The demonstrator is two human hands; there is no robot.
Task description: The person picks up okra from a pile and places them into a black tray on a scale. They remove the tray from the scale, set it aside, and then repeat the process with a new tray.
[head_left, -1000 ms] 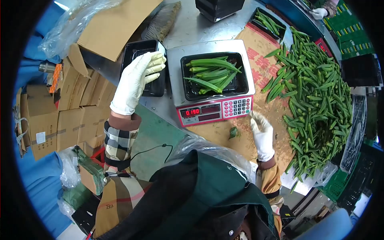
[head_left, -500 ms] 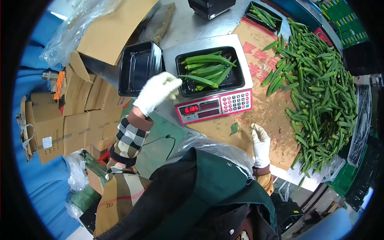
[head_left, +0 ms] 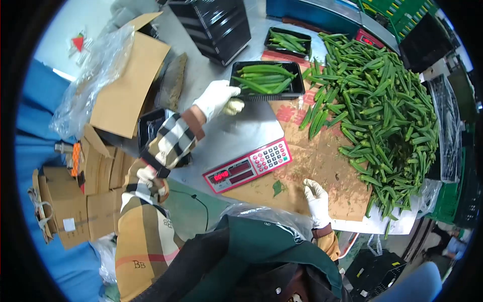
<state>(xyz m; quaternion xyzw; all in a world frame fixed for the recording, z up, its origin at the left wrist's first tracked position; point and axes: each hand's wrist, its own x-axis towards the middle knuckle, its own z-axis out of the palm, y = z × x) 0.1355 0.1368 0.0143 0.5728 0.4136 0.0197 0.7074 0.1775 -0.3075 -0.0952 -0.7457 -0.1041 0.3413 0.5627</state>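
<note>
My left hand (head_left: pixel 217 99), in a white glove, grips the left edge of a black plastic tray (head_left: pixel 297 93). Several green okra pods (head_left: pixel 264 79) lie lengthwise in the tray. It is held up beyond the bare metal pan of a red-trimmed digital scale (head_left: pixel 246 163), whose red digits are lit. My right hand (head_left: pixel 317 204), also gloved in white, hovers over the cardboard sheet near the scale's front right corner. Its fingers are loosely bent and a little apart, with nothing seen in them. A small leaf scrap (head_left: pixel 276 187) lies between that hand and the scale.
A large okra heap (head_left: pixel 387 121) covers the right side of the cardboard (head_left: pixel 297 166). Another black tray of okra (head_left: pixel 288 42) sits at the back, beside stacked black trays (head_left: pixel 214 25). More empty trays (head_left: pixel 150 126) are by my left forearm. Cardboard boxes (head_left: pixel 65 201) stand at left.
My left hand has taken hold of the okra tray and lifted it off the scale, away from me. The scale's reading has changed. My right hand has barely moved, while the camera view has shifted.
</note>
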